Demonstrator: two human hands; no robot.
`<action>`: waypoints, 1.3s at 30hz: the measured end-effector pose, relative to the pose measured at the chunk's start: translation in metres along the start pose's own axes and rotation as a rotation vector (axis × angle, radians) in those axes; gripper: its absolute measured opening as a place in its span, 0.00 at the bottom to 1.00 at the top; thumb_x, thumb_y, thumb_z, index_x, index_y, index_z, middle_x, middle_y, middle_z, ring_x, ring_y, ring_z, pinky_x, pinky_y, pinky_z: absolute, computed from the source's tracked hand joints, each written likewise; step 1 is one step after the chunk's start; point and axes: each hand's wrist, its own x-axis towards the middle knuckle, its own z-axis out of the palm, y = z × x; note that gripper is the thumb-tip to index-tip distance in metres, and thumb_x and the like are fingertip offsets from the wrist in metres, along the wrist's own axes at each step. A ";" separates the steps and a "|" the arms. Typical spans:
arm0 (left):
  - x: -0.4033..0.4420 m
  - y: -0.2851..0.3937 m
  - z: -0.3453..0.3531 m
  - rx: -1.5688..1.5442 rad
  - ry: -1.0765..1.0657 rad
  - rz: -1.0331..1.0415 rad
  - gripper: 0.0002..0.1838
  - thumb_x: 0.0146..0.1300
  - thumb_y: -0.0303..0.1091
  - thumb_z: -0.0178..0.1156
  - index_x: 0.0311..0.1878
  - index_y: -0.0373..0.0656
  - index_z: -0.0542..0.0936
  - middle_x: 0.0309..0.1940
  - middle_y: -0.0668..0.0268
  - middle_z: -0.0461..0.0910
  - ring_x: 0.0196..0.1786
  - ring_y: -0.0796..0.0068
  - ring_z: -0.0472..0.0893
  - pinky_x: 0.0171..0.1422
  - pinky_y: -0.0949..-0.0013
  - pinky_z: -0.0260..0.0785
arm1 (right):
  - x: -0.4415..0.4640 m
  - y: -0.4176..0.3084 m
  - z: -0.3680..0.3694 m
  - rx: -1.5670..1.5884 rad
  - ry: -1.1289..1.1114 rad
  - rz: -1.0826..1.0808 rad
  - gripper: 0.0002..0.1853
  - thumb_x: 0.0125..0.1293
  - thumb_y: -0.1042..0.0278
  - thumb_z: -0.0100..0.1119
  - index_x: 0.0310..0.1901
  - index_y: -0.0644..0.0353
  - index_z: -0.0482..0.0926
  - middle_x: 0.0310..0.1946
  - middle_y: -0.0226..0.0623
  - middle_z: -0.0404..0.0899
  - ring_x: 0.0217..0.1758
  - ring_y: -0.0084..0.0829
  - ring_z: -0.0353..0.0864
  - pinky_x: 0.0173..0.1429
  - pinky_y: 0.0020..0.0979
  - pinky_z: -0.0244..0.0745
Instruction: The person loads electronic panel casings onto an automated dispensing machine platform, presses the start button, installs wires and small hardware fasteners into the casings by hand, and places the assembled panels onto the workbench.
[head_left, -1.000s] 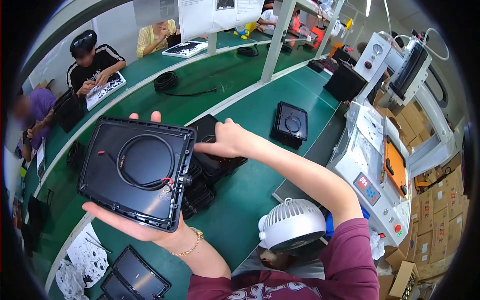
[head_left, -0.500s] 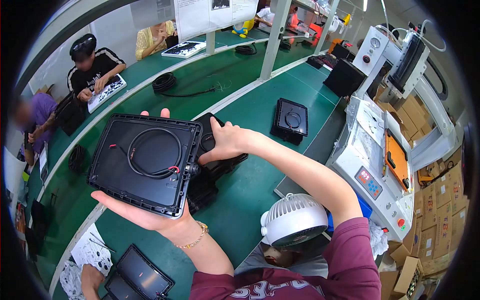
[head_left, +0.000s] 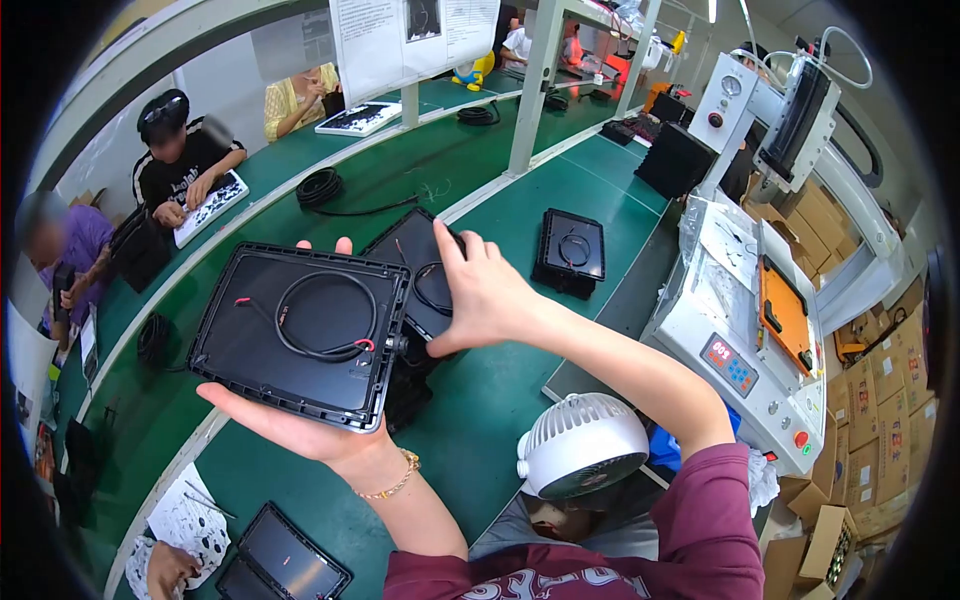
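Casing of black rectangular plastic (head_left: 262, 355), beyond and left of the white round plastic fan (head_left: 585, 440), lies clasped from beneath in the left hand (head_left: 300, 428), I judge to keep its coiled black cable (head_left: 376, 312) upward. The right hand (head_left: 490, 295) spreads thumb and fingers about a second black plastic casing (head_left: 385, 245); whether they pinch it, I cannot tell. Beyond the fan stretches a green tabletop (head_left: 480, 400); rightward, a white metal machine (head_left: 680, 325) and brown cardboard boxes (head_left: 880, 400).

The green worktop (head_left: 480, 405) bears a partly hidden dark pile (head_left: 408, 402) left of the white fan (head_left: 585, 447), an upturned black casing (head_left: 572, 248) beyond the fan — and, farther left, a flat dark panel (head_left: 285, 555) beside a black-spotted white sheet (head_left: 192, 518).
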 end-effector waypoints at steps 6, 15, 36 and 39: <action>-0.002 -0.010 0.010 0.103 0.024 -0.004 0.52 0.65 0.75 0.34 0.75 0.36 0.53 0.71 0.36 0.55 0.71 0.26 0.56 0.73 0.31 0.51 | -0.072 0.012 -0.077 0.021 0.105 -0.083 0.68 0.35 0.50 0.75 0.73 0.73 0.43 0.66 0.68 0.56 0.68 0.61 0.61 0.72 0.45 0.61; -0.012 -0.053 0.028 0.071 0.043 -0.298 0.49 0.67 0.72 0.36 0.76 0.39 0.53 0.71 0.41 0.57 0.72 0.34 0.59 0.74 0.34 0.52 | -0.217 0.073 -0.178 -0.123 0.240 0.248 0.67 0.38 0.48 0.75 0.75 0.65 0.41 0.65 0.66 0.59 0.68 0.62 0.61 0.71 0.46 0.61; -0.051 -0.098 0.041 0.021 -0.176 -0.754 0.47 0.68 0.70 0.39 0.77 0.40 0.50 0.73 0.42 0.55 0.74 0.38 0.57 0.72 0.40 0.58 | -0.298 0.240 -0.213 -0.212 0.058 1.301 0.73 0.41 0.18 0.58 0.70 0.83 0.47 0.60 0.65 0.71 0.66 0.54 0.72 0.71 0.50 0.59; -0.053 -0.099 0.044 0.005 -0.154 -0.764 0.47 0.68 0.70 0.39 0.77 0.41 0.51 0.72 0.42 0.56 0.73 0.38 0.58 0.73 0.41 0.58 | -0.290 0.257 -0.209 -0.162 0.085 1.355 0.73 0.39 0.19 0.62 0.70 0.81 0.51 0.61 0.63 0.72 0.66 0.54 0.72 0.70 0.50 0.61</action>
